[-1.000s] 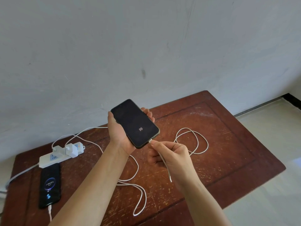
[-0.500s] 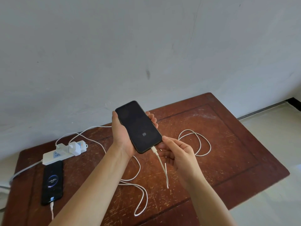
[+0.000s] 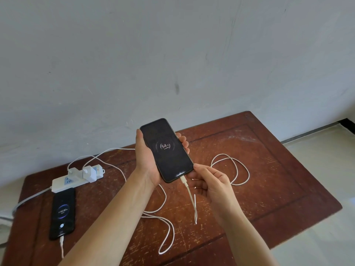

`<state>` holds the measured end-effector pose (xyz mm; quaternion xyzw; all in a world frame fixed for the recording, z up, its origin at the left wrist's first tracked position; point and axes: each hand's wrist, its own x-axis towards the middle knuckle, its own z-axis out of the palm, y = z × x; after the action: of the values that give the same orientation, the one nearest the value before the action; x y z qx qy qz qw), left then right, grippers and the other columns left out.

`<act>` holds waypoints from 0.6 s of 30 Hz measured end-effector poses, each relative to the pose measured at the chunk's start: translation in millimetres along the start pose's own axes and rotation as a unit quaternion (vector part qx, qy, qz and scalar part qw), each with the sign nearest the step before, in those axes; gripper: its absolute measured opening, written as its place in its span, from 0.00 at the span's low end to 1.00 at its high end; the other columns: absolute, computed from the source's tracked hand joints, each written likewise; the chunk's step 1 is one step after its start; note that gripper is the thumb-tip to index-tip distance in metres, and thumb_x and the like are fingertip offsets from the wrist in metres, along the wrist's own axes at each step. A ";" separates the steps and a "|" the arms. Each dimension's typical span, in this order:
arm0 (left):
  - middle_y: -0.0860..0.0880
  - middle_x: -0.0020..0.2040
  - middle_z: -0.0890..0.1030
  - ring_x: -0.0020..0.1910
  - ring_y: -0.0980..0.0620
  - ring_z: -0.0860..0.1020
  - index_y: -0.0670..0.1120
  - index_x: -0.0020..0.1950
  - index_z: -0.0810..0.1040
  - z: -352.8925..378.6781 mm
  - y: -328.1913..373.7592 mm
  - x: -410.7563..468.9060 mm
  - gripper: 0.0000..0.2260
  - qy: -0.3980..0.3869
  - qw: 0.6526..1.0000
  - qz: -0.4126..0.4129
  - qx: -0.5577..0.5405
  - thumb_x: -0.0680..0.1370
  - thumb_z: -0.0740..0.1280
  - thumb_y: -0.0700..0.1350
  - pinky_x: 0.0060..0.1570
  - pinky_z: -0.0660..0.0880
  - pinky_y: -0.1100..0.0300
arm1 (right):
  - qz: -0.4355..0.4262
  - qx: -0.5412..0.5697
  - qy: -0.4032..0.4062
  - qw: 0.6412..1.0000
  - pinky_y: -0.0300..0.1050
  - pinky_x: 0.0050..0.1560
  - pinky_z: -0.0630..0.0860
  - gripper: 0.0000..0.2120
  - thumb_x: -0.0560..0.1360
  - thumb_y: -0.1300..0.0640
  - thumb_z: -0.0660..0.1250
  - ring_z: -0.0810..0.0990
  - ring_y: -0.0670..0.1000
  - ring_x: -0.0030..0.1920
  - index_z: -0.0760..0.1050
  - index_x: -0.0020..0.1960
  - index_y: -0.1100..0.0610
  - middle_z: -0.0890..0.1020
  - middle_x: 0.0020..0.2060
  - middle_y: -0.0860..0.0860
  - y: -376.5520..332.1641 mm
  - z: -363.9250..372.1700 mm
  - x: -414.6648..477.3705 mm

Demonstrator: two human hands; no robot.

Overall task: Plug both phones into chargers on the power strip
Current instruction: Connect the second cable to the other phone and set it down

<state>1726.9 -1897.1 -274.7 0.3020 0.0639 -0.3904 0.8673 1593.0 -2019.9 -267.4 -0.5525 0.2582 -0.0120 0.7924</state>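
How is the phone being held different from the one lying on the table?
The held phone is up in the air, gripped by the left hand, while the other phone lies flat on the table beside the power strip. The held phone's screen reads 54%; the lying one reads about 44%, with a bluish ring. Both are dark, have a white cable plugged into the bottom, and show charging screens.

light: soft, even daylight | shadows: faint | focus: sharp | edges: wide-angle bowing | glare: floor point(image 3: 326, 169) lower right
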 end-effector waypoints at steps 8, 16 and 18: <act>0.38 0.54 0.83 0.51 0.40 0.82 0.39 0.60 0.78 -6.1 -0.4 0.6 0.42 0.020 1.000 0.004 0.022 0.74 0.51 0.76 0.57 0.79 0.45 | -0.009 -0.006 -0.001 1.000 0.35 0.36 0.78 0.11 0.80 0.52 0.68 0.84 0.48 0.37 0.88 0.47 0.52 0.88 0.41 0.54 6.8 -3.0 0.6; 0.36 0.56 0.84 0.53 0.39 0.84 0.41 0.55 0.84 -16.1 -6.2 5.6 0.40 0.076 0.996 -0.009 0.039 0.74 0.53 0.76 0.53 0.81 0.45 | -0.010 -0.035 0.006 0.999 0.37 0.39 0.80 0.10 0.81 0.52 0.67 0.85 0.49 0.40 0.88 0.48 0.51 0.88 0.43 0.55 17.4 -10.2 0.5; 0.38 0.55 0.85 0.52 0.40 0.84 0.43 0.53 0.86 -20.5 -8.0 9.5 0.40 0.097 0.994 -0.010 0.057 0.74 0.53 0.76 0.53 0.81 0.45 | -0.010 -0.039 0.008 0.999 0.38 0.40 0.81 0.10 0.81 0.53 0.67 0.85 0.49 0.40 0.88 0.47 0.51 0.88 0.42 0.55 20.3 -12.2 0.0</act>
<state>1730.3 -1895.5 -298.3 0.3869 0.1287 -0.3705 0.8346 1582.4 -2022.6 -288.4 -0.5854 0.2593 -0.0140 0.7680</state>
